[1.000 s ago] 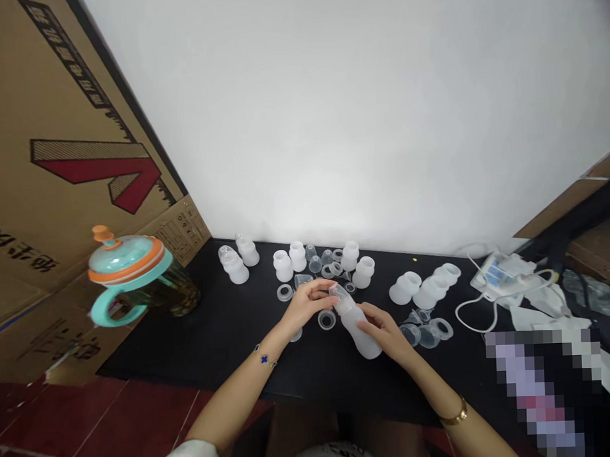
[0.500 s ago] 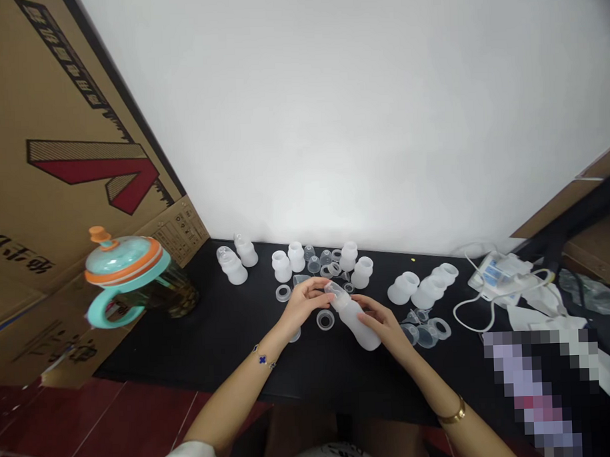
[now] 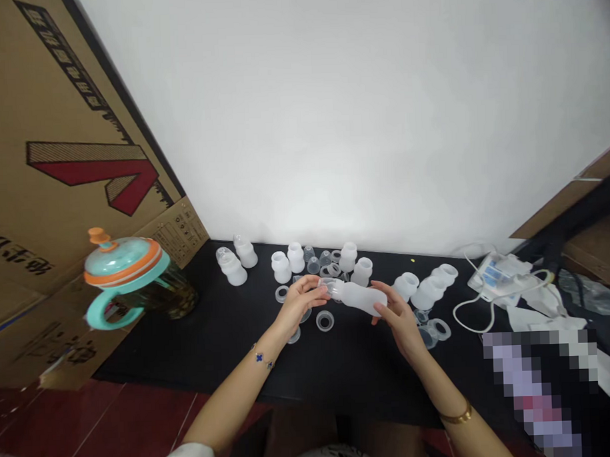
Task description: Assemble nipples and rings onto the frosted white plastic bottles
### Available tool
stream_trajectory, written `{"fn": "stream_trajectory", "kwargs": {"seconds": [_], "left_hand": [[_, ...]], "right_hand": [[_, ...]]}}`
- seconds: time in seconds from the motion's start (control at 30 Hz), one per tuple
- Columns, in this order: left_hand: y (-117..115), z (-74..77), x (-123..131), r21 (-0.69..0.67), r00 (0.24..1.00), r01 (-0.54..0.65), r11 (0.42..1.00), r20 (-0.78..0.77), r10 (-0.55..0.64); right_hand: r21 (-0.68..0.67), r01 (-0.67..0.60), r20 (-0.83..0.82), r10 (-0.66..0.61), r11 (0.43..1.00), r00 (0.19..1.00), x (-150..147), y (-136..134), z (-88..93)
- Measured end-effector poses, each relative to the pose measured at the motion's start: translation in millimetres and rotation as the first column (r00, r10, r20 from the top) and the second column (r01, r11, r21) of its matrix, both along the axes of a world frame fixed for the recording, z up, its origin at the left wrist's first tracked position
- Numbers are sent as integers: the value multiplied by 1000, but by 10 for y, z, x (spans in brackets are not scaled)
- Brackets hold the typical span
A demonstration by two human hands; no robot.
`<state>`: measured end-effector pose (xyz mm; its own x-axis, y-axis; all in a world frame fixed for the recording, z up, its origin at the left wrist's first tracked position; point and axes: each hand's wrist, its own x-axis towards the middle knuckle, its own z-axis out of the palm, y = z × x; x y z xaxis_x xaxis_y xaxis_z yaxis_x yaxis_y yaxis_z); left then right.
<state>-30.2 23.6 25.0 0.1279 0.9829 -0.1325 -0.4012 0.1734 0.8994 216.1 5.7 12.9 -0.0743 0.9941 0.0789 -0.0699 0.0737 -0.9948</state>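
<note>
I hold a frosted white bottle almost level above the black table. My right hand is wrapped round its base end. My left hand pinches the clear cap on its neck. A loose clear ring lies on the table just under the bottle. More frosted bottles and small clear caps stand in a loose row behind my hands.
A teal and orange lidded jug stands at the left beside a leaning cardboard box. A white device with cables lies at the right. More bottles lie to the right, near clear lids.
The bottle has been lifted and swung from tilted towards me to nearly level, its base now pointing right. My right hand rose with it; my left stayed at the cap.
</note>
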Motion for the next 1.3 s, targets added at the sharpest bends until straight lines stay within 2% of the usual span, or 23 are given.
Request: {"fn": "stream_trajectory", "kwargs": {"seconds": [0.17, 0.4, 0.53, 0.73, 0.93, 1.07, 1.3], "left_hand": [[-6, 34, 11, 13, 991, 64, 998, -121, -62], [-7, -67, 41, 149, 954, 140, 979, -286, -92], [-29, -71, 52, 204, 943, 130, 970, -327, -57], [-39, -47, 53, 189, 950, 84, 978, -312, -22], [-44, -54, 44, 212, 951, 87, 973, -309, -18], [-78, -29, 47, 224, 940, 129, 966, -337, -48], [-110, -22, 55, 264, 863, 200, 944, -503, -43]], "right_hand": [[-6, 29, 29, -28, 1000, 999, 20, -4, -9], [-31, 30, -32, -31, 999, 999, 45, 23, -70], [-30, 23, -62, -25, 999, 998, 27, 12, -31], [-79, -21, -45, 17, 997, 999, 5, 5, 7], [-91, -5, 99, 14, 996, 995, 26, 58, -61], [-95, 36, 201, -16, 995, 979, 28, 36, -13], [-78, 41, 208, -24, 996, 978, 7, 5, 42]]}}
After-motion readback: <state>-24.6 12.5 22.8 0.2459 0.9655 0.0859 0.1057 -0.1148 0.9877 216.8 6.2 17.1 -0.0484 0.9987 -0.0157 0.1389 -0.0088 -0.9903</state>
